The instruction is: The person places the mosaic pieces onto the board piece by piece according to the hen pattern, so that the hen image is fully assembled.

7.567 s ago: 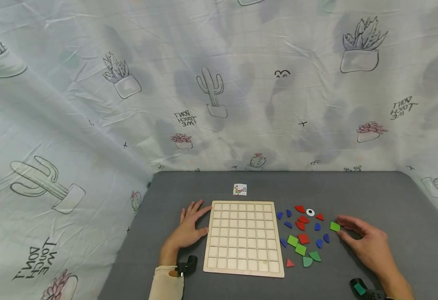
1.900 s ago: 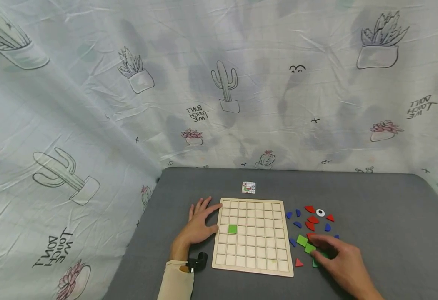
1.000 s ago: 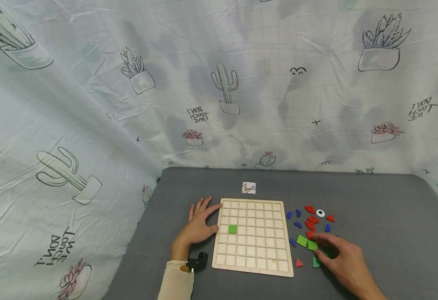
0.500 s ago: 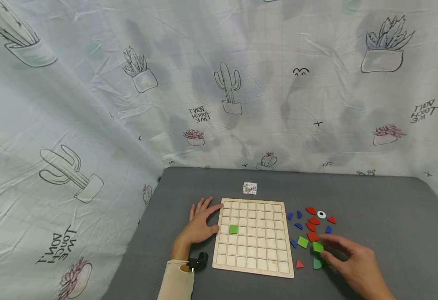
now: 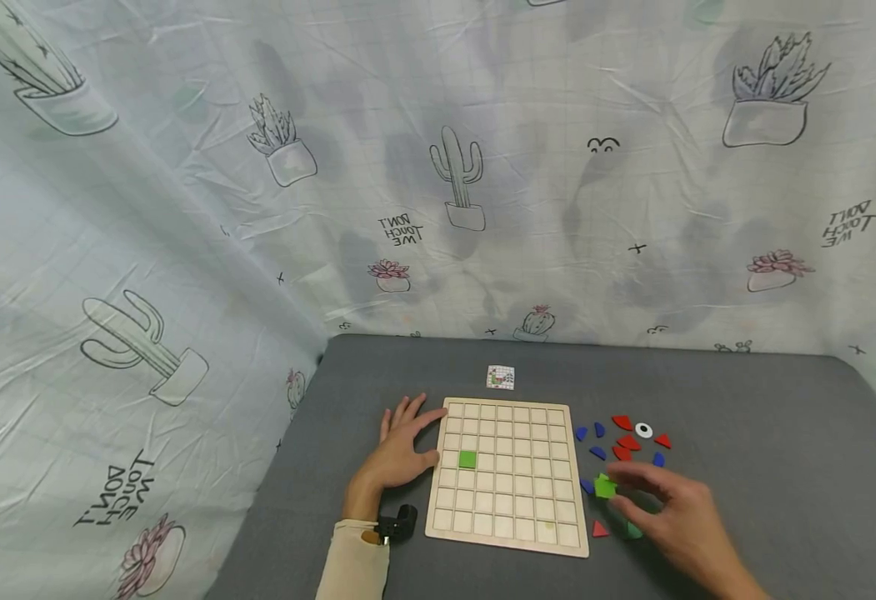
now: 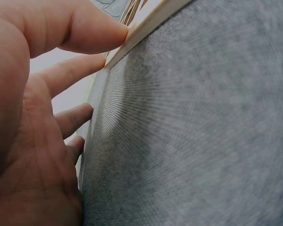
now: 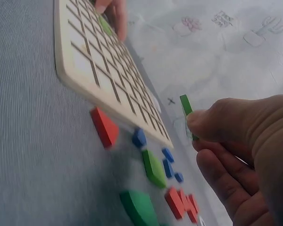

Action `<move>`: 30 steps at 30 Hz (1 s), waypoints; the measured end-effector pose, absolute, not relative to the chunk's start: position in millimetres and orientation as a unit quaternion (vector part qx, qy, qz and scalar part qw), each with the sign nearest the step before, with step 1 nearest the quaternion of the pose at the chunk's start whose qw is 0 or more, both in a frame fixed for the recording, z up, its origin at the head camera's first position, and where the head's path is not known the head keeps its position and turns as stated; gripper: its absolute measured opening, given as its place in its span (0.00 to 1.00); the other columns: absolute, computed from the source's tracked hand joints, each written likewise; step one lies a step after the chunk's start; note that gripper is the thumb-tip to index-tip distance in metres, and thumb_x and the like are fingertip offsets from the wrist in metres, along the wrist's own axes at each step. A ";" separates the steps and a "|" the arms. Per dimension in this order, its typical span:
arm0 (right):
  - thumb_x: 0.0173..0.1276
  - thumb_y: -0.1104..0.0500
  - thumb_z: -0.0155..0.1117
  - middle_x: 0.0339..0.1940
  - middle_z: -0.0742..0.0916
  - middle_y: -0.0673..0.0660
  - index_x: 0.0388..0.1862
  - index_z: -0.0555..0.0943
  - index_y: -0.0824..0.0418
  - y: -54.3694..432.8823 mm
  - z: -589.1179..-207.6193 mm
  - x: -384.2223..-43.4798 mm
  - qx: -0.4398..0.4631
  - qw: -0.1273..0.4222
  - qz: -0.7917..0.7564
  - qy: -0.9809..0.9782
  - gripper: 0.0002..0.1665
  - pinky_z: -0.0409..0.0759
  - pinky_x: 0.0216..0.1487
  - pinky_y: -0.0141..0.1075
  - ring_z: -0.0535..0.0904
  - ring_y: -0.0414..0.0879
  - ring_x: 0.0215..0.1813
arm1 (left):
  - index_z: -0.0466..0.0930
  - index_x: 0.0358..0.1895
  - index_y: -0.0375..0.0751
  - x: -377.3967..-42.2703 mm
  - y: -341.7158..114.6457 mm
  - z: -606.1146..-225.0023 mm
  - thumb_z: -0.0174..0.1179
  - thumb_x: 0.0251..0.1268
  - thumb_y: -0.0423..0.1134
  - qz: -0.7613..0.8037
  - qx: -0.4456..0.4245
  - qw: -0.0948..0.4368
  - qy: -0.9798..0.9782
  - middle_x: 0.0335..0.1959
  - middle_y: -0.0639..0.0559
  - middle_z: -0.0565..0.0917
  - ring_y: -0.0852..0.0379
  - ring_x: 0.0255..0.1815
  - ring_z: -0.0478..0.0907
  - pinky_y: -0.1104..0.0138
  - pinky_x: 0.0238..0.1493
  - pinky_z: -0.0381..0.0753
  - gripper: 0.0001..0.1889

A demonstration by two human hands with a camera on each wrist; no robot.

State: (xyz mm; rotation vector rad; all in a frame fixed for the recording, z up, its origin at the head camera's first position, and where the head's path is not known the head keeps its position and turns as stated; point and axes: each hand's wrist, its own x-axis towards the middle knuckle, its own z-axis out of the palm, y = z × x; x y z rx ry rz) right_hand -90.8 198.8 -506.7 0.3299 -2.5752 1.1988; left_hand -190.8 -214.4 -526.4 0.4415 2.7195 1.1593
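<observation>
The right hand pinches a green tile between thumb and fingers, raised above the table to the right of the wooden board. The left hand is spread, thumb and index fingertip touching the board's left edge. A green square sits inside the board.

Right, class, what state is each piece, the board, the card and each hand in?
Board: flat, one cell filled
Left hand: spread, touching the board's edge
Held green square: lifted
Right hand: pinching that square
Placed green square: in a cell
Loose green square: flat on the table
Dark green pieces: loose
Red pieces: loose
Blue pieces: loose
White disc: loose
Card: face up
</observation>
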 end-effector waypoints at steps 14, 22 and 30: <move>0.55 0.69 0.86 0.47 0.96 0.46 0.53 0.92 0.53 151.6 -508.8 -102.2 0.137 0.091 0.450 -0.878 0.26 0.93 0.47 0.37 0.92 0.36 0.47 | 0.79 0.77 0.43 -188.5 -213.8 -525.5 0.66 0.60 0.32 0.411 0.158 0.057 0.896 0.88 0.29 0.58 0.24 0.90 0.41 0.28 0.84 0.29 0.36; 0.57 0.70 0.85 0.47 0.95 0.45 0.53 0.92 0.55 121.9 -508.1 -111.4 0.165 0.081 0.482 -0.857 0.25 0.93 0.50 0.40 0.92 0.39 0.47 | 0.78 0.77 0.44 -187.9 -215.1 -523.7 0.66 0.62 0.31 0.399 0.154 0.070 0.901 0.89 0.31 0.58 0.26 0.91 0.41 0.29 0.85 0.29 0.36; 0.61 0.68 0.84 0.50 0.95 0.50 0.56 0.92 0.55 99.3 -511.7 -122.3 0.173 0.045 0.505 -0.845 0.24 0.93 0.53 0.43 0.93 0.42 0.50 | 0.78 0.78 0.45 -188.7 -215.3 -521.7 0.68 0.64 0.32 0.394 0.144 0.082 0.904 0.90 0.34 0.57 0.29 0.92 0.41 0.31 0.86 0.30 0.35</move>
